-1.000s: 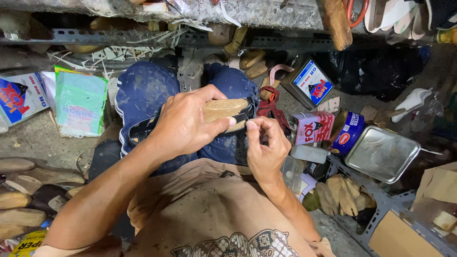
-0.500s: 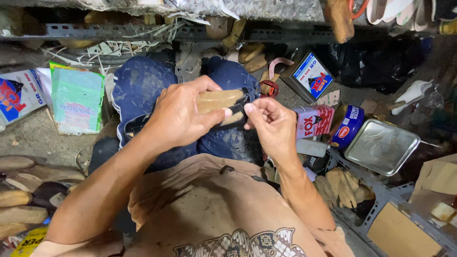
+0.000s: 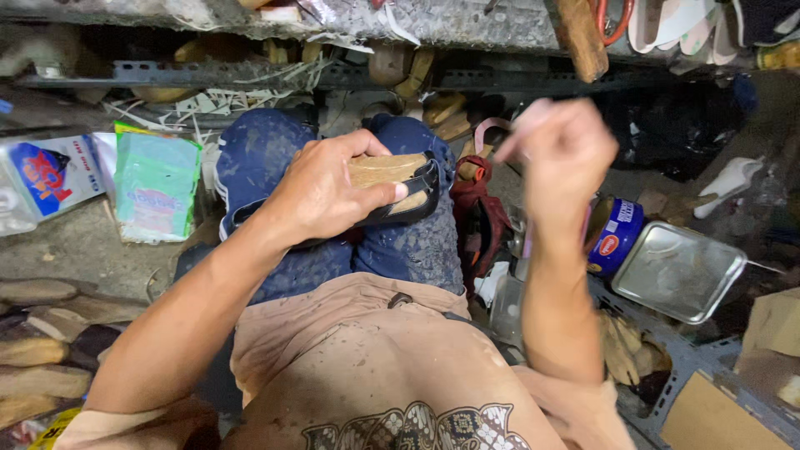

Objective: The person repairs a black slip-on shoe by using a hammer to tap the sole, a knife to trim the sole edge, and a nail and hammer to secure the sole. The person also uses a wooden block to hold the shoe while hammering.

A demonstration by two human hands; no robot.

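The left hand was clamped over a tan sandal with a black strap, pinning it flat against the knees of the blue trousers; fingers wrapped the near edge, thumb pressed along the side. The right hand was raised well apart from the sandal, closed in a loose fist and blurred with motion. Its fingertips seemed pinched together, but whether they gripped a thread or needle I could not tell; nothing clear showed between hand and sandal.

If this was a stitching pull, it seemed best done with the sandal braced hard on the knees, as it was, so that the draw tightened against a fixed piece rather than dragging it off the lap. The left thumb looked wise to stay close to the strap end, steadying the seam. The pull needed to run straight and even, not jerked.

To the right stood a blue tin just beside a shiny metal tray; to the left lay a green packet on the floor.
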